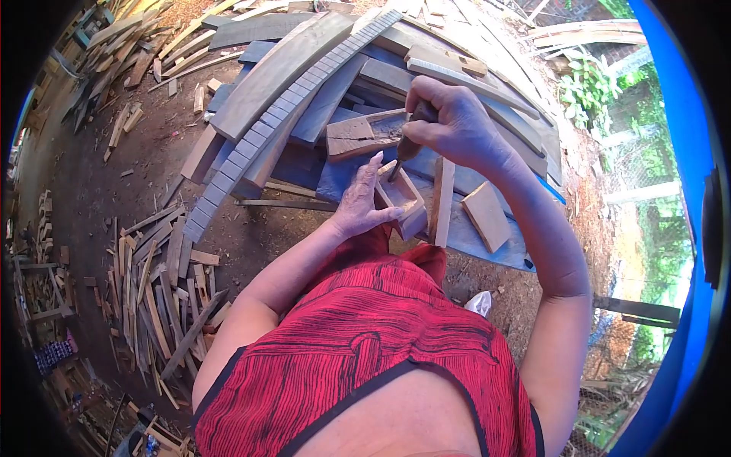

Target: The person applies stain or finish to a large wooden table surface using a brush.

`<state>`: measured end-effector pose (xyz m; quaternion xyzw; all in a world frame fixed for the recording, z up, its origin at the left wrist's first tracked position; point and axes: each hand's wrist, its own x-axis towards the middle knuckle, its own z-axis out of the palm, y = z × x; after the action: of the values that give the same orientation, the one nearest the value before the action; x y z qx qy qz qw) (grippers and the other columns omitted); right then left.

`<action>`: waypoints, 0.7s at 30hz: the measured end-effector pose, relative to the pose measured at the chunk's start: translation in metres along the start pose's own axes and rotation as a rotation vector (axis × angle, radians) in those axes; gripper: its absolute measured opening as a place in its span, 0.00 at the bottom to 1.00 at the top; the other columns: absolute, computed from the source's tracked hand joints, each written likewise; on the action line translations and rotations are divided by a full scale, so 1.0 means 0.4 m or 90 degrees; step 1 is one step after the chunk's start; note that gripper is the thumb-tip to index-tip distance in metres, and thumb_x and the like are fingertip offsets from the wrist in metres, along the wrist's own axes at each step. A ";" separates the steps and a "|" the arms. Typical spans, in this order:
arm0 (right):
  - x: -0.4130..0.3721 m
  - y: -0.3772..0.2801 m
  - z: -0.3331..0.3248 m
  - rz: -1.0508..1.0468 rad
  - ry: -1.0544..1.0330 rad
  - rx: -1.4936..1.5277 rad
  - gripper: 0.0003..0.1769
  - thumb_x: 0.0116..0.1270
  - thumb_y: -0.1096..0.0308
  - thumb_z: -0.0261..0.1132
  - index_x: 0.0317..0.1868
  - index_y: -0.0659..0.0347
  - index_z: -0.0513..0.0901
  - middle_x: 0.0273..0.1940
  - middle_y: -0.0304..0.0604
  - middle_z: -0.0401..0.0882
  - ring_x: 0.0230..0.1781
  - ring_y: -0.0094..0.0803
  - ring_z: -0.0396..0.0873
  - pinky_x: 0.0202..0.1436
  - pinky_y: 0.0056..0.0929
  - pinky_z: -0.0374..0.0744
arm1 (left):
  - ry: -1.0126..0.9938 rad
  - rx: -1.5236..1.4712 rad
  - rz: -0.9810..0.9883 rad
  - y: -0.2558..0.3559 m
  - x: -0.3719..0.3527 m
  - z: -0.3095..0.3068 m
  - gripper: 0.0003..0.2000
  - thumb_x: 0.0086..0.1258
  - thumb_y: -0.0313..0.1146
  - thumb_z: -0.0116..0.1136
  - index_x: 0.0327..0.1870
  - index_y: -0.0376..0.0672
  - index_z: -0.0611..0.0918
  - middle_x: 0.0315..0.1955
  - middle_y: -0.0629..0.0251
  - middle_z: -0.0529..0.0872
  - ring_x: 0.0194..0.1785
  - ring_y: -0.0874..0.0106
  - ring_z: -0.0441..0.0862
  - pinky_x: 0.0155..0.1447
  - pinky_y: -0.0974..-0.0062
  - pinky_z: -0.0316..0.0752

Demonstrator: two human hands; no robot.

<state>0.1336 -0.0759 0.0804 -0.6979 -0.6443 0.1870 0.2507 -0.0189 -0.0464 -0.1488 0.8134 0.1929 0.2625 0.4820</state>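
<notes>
My right hand [463, 126] is wrapped around the wooden handle of a chisel [409, 147], held upright with its dark blade pointing down. The blade's tip sits inside the recess of a small hollowed wooden block [413, 219]. Around the left side of this block my left hand [359, 199] is closed, thumb along the near edge and fingers at the far side. Just beyond lies another hollowed block [352, 137], its top face cracked. To the right of the held block are an upright narrow wooden piece [442, 202] and a flat wooden block [486, 215].
A blue-grey work surface [476, 257] carries the blocks. Long planks [282, 72] and a strip of many small segments [263, 126] are stacked behind and to the left. Wood scraps [164, 282] heap on the dirt floor at left. Mesh fencing and a blue sheet [674, 114] stand at right.
</notes>
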 end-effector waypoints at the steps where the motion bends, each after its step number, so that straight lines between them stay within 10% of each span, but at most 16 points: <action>1: 0.001 -0.005 -0.001 -0.024 -0.008 -0.030 0.13 0.48 0.64 0.65 0.32 0.61 0.74 0.22 0.47 0.76 0.27 0.41 0.78 0.34 0.38 0.75 | -0.009 0.011 0.005 0.004 0.007 -0.006 0.54 0.48 0.52 0.71 0.72 0.41 0.50 0.64 0.46 0.61 0.68 0.53 0.60 0.70 0.60 0.57; 4: 0.002 0.004 -0.002 -0.077 -0.029 -0.016 0.09 0.56 0.73 0.63 0.33 0.64 0.71 0.21 0.35 0.74 0.22 0.19 0.71 0.31 0.21 0.73 | 0.031 -0.150 0.029 0.072 0.065 -0.056 0.55 0.47 0.49 0.74 0.72 0.41 0.51 0.64 0.48 0.63 0.69 0.58 0.60 0.71 0.60 0.55; 12: -0.040 0.025 0.016 -0.185 0.043 -0.014 0.17 0.61 0.63 0.65 0.48 0.61 0.75 0.42 0.42 0.76 0.40 0.18 0.75 0.43 0.20 0.74 | 0.048 -0.370 0.078 0.193 0.214 -0.060 0.30 0.53 0.24 0.61 0.61 0.39 0.68 0.46 0.64 0.78 0.50 0.76 0.75 0.55 0.77 0.71; 15: -0.137 0.058 0.042 0.024 0.283 0.413 0.17 0.64 0.58 0.64 0.48 0.59 0.76 0.38 0.38 0.76 0.34 0.16 0.72 0.36 0.19 0.73 | 0.038 -0.434 0.054 0.189 0.216 -0.056 0.19 0.53 0.23 0.59 0.48 0.39 0.75 0.38 0.69 0.78 0.41 0.82 0.74 0.49 0.81 0.71; 18: -0.267 0.237 0.102 0.207 0.210 -0.101 0.23 0.60 0.52 0.68 0.41 0.63 0.74 0.22 0.44 0.74 0.25 0.37 0.78 0.31 0.30 0.75 | 0.047 -0.449 0.073 0.182 0.214 -0.051 0.15 0.53 0.21 0.60 0.44 0.39 0.76 0.29 0.73 0.77 0.32 0.85 0.72 0.39 0.83 0.70; 21: -0.396 0.348 0.207 0.415 -0.053 -0.180 0.41 0.50 0.33 0.66 0.42 0.67 0.73 0.34 0.56 0.80 0.38 0.51 0.80 0.42 0.44 0.76 | 0.028 -0.478 0.094 0.181 0.226 -0.042 0.12 0.54 0.20 0.61 0.40 0.40 0.77 0.22 0.76 0.75 0.25 0.86 0.71 0.31 0.84 0.69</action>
<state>0.1816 -0.2304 -0.0781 -0.8863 -0.4171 0.1943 0.0525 0.0463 -0.0169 -0.0562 0.5862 0.0344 0.3660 0.7219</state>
